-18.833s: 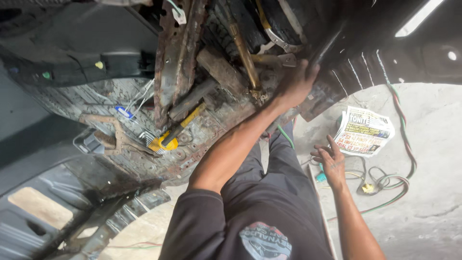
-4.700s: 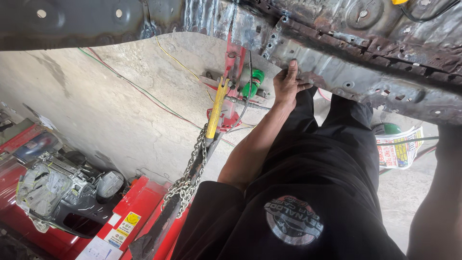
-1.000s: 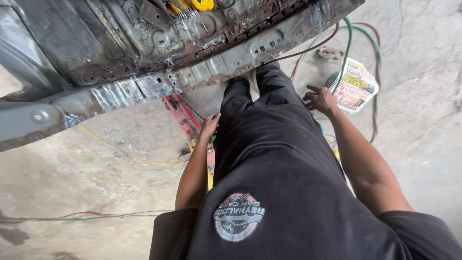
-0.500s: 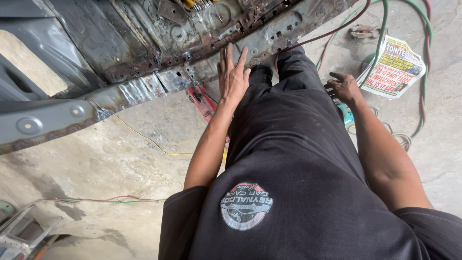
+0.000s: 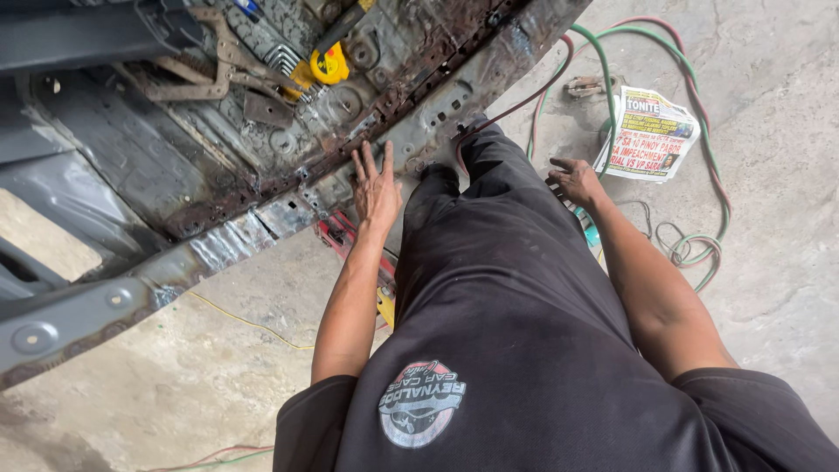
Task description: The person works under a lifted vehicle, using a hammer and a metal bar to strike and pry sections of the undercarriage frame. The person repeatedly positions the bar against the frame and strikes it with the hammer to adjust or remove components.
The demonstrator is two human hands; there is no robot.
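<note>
Left hand flat on rusted sill; right hand low by a folded newspaper.

The left hand [image 5: 377, 186] is laid open, fingers spread, against the rusted grey sheet-metal sill of the stripped car body [image 5: 262, 218]; nothing is gripped. Just beneath the sill, beside the left wrist, a red metal tool [image 5: 336, 234] is seen on the concrete floor [image 5: 175, 385]. The right hand [image 5: 577, 181] is held away from the sill, fingers loosely curled; whether anything is clasped cannot be told. A folded printed newspaper [image 5: 648, 134] lies near it, farther from the sill, ringed by green and red hoses [image 5: 699, 245]. Above the sill, on the rusted floor pan, a yellow tape measure [image 5: 329, 65] is seen.
</note>
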